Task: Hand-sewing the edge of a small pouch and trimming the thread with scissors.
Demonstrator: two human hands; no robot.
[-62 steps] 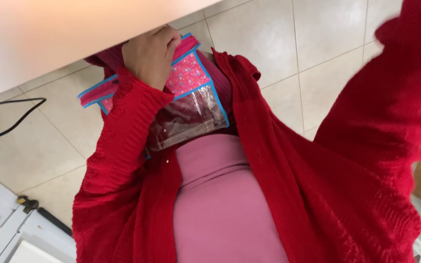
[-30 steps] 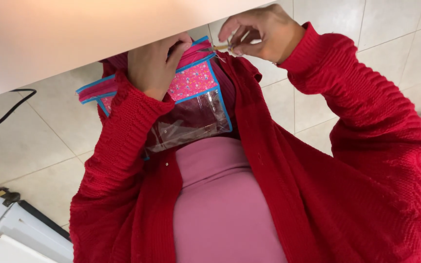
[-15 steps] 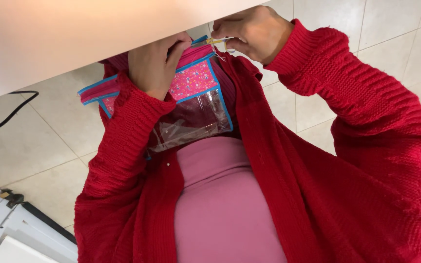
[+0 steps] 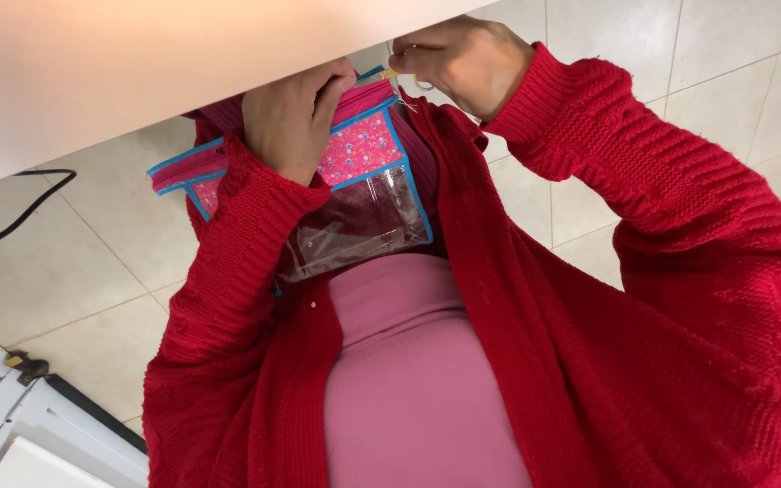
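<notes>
Gripping the pink clear-front zipper pouch (image 4: 363,194) at upper centre, the left hand (image 4: 293,117) stays clamped; the right hand (image 4: 463,59) has arrived, pinching the zipper pull (image 4: 390,74), so opening is underway.

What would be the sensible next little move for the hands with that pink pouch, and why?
Probably draw the zip along the top edge. The left hand grips the pink pouch at its top, steadying it against the body, while the right hand pinches a small yellowish pull at the pouch's upper corner. Whether the zip is open or closed is hidden.
</notes>
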